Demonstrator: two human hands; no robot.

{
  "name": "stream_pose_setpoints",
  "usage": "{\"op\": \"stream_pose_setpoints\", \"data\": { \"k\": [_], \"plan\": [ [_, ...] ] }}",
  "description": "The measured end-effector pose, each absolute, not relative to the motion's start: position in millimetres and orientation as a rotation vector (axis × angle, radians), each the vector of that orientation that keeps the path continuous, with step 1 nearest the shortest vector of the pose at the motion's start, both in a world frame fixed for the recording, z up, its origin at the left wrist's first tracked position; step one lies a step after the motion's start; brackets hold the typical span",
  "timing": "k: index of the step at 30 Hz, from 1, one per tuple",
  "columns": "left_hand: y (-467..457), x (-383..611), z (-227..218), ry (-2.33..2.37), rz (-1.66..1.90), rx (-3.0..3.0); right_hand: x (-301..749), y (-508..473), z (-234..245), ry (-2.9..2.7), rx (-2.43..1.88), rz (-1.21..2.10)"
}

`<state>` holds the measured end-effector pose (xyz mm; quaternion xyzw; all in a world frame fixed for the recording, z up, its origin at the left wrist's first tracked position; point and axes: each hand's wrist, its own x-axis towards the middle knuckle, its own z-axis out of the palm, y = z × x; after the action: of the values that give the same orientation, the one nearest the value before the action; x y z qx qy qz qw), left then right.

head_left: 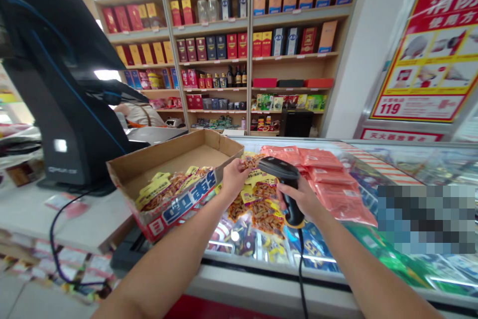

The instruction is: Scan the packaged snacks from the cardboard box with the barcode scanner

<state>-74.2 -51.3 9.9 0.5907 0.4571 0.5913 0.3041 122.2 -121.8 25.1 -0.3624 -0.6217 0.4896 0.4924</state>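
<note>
My right hand (298, 194) is wrapped round the grip of a black barcode scanner (282, 169), whose head points left toward my other hand. A cable runs down from its handle. My left hand (235, 177) pinches the edge of a snack packet (253, 160) just in front of the scanner head. Below both hands, several yellow-topped snack packets (265, 209) lie in a heap on the glass counter. At my left stands an open cardboard box (175, 152) with more of the same packets (164, 189) inside.
Pink-red plastic packages (332, 174) are stacked right of the heap. A dark checkout screen on a stand (74, 110) rises at the left. The glass-topped counter (224, 244) shows packaged goods beneath. Shelves of boxes and bottles (212, 20) line the back, with a person's sleeve (144, 116) behind the screen.
</note>
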Motion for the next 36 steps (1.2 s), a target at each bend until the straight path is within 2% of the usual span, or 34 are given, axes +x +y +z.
{"op": "stream_pose_setpoints", "data": {
  "k": [16,29,36],
  "plan": [
    [-60.5,-65.6,8.6,1.451,1.574,1.678,122.1,-120.6,20.7,-1.490,-0.911,1.233],
    [-50.5,-66.5,-0.6,1.277,1.572,1.590,121.8,-121.3,21.9,-1.493,-0.885,1.287],
    [-52.8,-67.6,3.1,1.269,1.589,1.495,123.4,-118.3,19.2,-1.488,-0.926,1.193]
  ]
}}
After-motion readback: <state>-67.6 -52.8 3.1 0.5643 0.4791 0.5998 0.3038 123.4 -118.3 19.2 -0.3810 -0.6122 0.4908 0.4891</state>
